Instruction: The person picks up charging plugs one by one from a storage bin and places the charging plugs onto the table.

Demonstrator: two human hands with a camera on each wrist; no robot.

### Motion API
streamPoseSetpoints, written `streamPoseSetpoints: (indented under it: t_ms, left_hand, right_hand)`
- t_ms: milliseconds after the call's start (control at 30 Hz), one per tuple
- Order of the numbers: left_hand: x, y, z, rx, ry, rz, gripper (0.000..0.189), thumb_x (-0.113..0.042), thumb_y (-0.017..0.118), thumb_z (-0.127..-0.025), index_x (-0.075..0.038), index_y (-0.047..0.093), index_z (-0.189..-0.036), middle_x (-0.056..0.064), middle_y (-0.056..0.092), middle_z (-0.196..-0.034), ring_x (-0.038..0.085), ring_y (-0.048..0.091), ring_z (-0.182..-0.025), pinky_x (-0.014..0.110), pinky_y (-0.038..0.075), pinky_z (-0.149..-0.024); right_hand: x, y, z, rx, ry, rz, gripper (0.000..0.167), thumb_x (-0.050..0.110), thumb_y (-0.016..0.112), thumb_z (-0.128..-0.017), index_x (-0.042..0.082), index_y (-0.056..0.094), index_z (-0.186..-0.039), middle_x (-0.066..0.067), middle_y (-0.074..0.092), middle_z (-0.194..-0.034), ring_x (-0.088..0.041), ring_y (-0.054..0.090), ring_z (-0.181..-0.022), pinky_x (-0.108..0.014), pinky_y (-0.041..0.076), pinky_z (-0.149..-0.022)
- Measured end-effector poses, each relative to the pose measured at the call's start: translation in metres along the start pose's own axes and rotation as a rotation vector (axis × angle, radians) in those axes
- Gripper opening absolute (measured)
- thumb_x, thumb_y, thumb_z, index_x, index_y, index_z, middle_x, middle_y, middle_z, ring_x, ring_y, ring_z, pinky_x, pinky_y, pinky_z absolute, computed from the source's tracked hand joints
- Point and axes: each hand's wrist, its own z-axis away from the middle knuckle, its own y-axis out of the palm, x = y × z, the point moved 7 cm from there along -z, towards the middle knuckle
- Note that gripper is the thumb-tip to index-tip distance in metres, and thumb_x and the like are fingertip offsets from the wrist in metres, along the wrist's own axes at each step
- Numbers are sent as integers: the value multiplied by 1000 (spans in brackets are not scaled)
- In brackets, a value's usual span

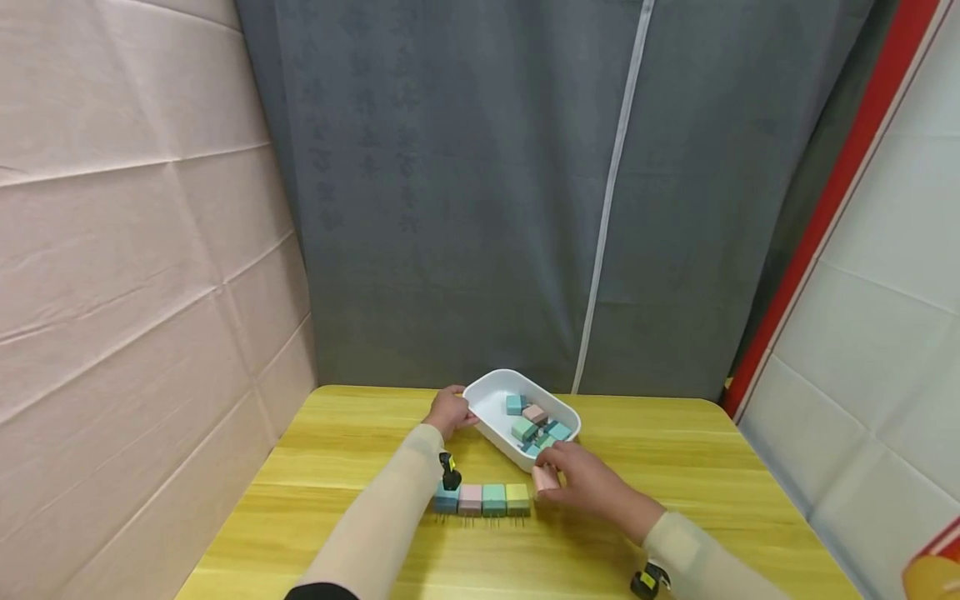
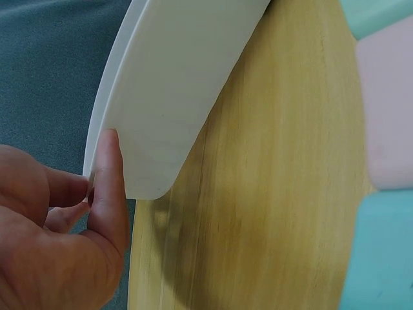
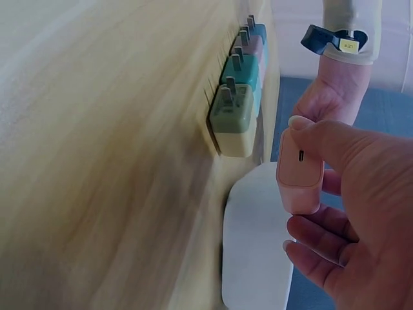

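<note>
In the head view, my left hand (image 1: 448, 411) pinches the rim of a white plastic bin (image 1: 491, 406) at its left end. The left wrist view shows one digit lying along the bin's outer wall (image 2: 161, 97). My right hand (image 1: 588, 483) grips a pink charger plug (image 1: 545, 477) between thumb and fingers, just in front of the bin. A small USB-C port shows on the face of that pink charger (image 3: 301, 155) in the right wrist view. Several blue, green and pink chargers (image 1: 523, 428) lie jumbled inside the bin.
Left of my right hand, a row of chargers stands side by side on the wooden table (image 1: 622, 533): blue (image 1: 446, 500), pink (image 1: 470, 498), teal (image 1: 493, 498) and yellow (image 1: 517, 498), prongs toward me. A grey curtain (image 1: 450, 208) hangs behind the table's far edge.
</note>
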Motion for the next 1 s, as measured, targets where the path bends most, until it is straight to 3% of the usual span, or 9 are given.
streamPoseSetpoints:
  t_ms: [367, 767, 1000]
  left_hand:
    - [2, 0, -6, -9, -2, -8, 60, 10, 51, -101, 2, 50, -160, 32, 64, -140, 22, 73, -82, 42, 67, -94]
    - [3, -1, -6, -11, 3, -7, 61, 10, 52, -100, 2, 50, -161, 32, 64, -141, 23, 74, -84, 35, 68, -84]
    - [3, -1, -4, -8, -13, 2, 61, 10, 52, -101, 1, 50, -161, 32, 63, -143, 23, 73, -86, 39, 67, -91]
  right_hand:
    - [-6, 15, 1, 6, 9, 7, 42, 36, 94, -90, 16, 76, -121, 9, 61, -103, -11, 53, -89, -30, 53, -75]
    - [-13, 34, 1, 28, 61, -27, 40, 39, 93, -90, 19, 74, -119, 10, 66, -109, -10, 56, -94, -36, 57, -84]
    - [-12, 40, 0, 36, 63, -12, 40, 40, 94, -89, 19, 74, -117, 11, 66, -109, -10, 55, -94, -36, 57, -84]
